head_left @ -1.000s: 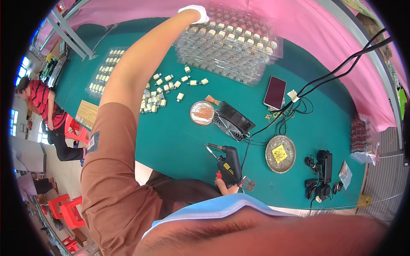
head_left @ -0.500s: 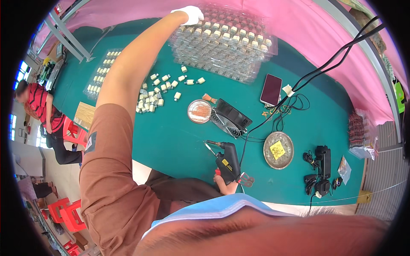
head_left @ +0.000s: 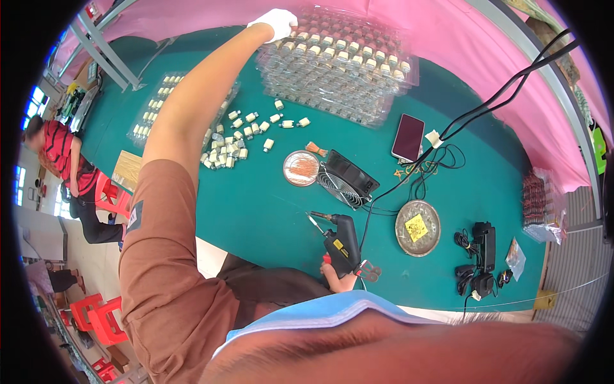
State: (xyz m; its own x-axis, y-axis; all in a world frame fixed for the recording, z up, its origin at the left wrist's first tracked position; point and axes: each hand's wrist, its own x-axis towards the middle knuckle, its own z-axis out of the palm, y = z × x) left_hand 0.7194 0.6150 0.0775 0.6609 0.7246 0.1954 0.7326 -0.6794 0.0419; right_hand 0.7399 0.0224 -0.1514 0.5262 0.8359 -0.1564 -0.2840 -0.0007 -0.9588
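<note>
My left hand (head_left: 279, 25), in a white glove, reaches far out to the back left corner of a stack of clear plastic trays (head_left: 323, 93). Its fingers are drawn together; whatever they may hold is too small to make out. Rows of small cream-coloured parts (head_left: 342, 56) sit in the top tray. Near the front edge of the table, my bare right hand (head_left: 337, 280) is wrapped round the grip of a black soldering gun (head_left: 343, 244) with a red trigger. The gun's tip points to the back left.
Loose cream parts (head_left: 225, 152) lie beside my left arm, with another filled tray (head_left: 153, 105) beyond. A dish of copper-coloured wires (head_left: 300, 168), a fan (head_left: 345, 179), a phone (head_left: 408, 137) and a round tin (head_left: 417, 246) with a yellow sponge stand mid-table. Black cables (head_left: 505, 89) hang at right.
My left hand has shifted slightly left along the tray stack's corner. The right hand and soldering gun stay in place.
</note>
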